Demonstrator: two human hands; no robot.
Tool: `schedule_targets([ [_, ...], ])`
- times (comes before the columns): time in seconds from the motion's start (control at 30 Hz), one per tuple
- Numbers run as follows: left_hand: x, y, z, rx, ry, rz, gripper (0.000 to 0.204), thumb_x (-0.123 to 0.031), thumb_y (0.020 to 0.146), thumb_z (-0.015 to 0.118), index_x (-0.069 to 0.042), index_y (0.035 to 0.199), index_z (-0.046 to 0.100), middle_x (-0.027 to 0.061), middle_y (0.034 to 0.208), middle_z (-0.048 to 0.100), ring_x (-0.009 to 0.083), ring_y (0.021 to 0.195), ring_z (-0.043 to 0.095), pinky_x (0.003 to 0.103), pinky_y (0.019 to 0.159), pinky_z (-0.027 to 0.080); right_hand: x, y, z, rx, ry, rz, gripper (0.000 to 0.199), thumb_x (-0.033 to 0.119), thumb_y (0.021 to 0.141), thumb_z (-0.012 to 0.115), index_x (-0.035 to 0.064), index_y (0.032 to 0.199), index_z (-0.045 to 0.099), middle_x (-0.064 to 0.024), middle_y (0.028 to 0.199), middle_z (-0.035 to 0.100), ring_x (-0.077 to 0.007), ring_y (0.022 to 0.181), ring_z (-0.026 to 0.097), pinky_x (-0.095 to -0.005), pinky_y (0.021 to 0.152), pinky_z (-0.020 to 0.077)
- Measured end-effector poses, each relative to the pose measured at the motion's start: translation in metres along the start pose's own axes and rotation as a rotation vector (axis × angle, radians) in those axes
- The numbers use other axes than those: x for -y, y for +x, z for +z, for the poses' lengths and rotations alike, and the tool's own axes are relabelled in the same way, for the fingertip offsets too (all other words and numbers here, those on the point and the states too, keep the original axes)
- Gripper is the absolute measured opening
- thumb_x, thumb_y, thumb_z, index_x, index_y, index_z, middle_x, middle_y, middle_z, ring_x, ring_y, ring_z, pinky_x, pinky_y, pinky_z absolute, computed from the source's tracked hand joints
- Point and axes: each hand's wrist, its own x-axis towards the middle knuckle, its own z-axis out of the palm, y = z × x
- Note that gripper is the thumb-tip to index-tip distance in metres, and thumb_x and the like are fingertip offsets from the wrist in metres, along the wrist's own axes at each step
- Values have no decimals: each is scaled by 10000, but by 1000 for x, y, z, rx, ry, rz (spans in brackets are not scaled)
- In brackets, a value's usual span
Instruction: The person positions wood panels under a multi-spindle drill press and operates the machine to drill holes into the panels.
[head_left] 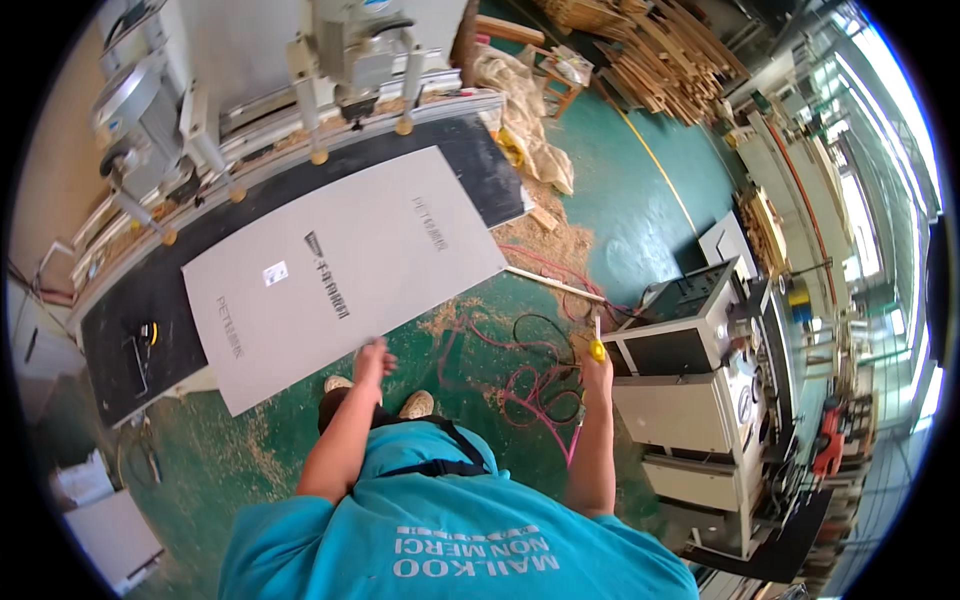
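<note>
Lg. flat grey rectangular board w/ dark print (385, 240) is laid askew on black flat machine bed (480, 160), near edge overhanging, prob. so it can be reached easily. Slim yellow-and-pale handheld tool (598, 350), type unclear, is gripped in R hand (597, 378) well apart from board, likely to keep the surface clear. Board's near edge is set just beyond part-curled L hand (373, 366); contact or grip can't be told.

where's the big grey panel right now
In the head view, the grey panel lies left of centre on the black machine bed, jutting past the bed's near edge, with the left hand close by.
</note>
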Motion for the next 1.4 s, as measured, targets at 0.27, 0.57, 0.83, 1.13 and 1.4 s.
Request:
schedule_targets([
  [0.27, 20, -71, 164, 1046, 514, 511, 729, -114, 906, 657, -68, 1516, 259, 94, 1457, 407, 192, 1334, 386, 352, 1099, 350, 47, -147, 133, 122, -35, -430, 375, 261, 917, 646, -3, 1170, 568, -216, 1140, 585, -361, 1064, 557, -451, 895, 446],
  [0.57, -129, -119, -8, 281, 832, 697, 389, -483, 858, 697, -95, 890, 697, 66, 643, 607, 190, 565, 572, 350, 561, 458, 184, -47, 163, 282, 314, -642, 360, 298, 990, 529, -11, 1140, 636, -81, 1016, 664, -180, 961, 594, -335, 884, 451],
  [0.83, -126, -191, -231, -21, 1065, 582, 523, -644, 775, 659, -168, 969, 757, 142, 872, 716, 346, 823, 684, 420, 738, 546, 382, -96, 314, 236, -57, -1278, 216, 172, 859, 686, 17, 1010, 679, -145, 914, 666, -275, 813, 648, -355, 742, 510],
  [1.13, -151, -176, -305, -471, 787, 410, 403, -475, 789, 724, -100, 935, 741, 130, 815, 712, 317, 771, 693, 405, 689, 530, 584, -358, 557, 152, -42, -2050, 399, 330, 824, 712, 42, 1095, 657, -96, 1019, 631, -283, 1021, 582, -436, 826, 474],
  [1.4, -198, -130, -299, -407, 664, 616, 265, -263, 809, 771, -22, 905, 717, 138, 765, 696, 254, 691, 681, 369, 637, 515, 575, -346, 569, 140, -246, -2163, 197, 274, 872, 627, 82, 833, 607, -43, 797, 605, -244, 838, 625, -439, 734, 468],
])
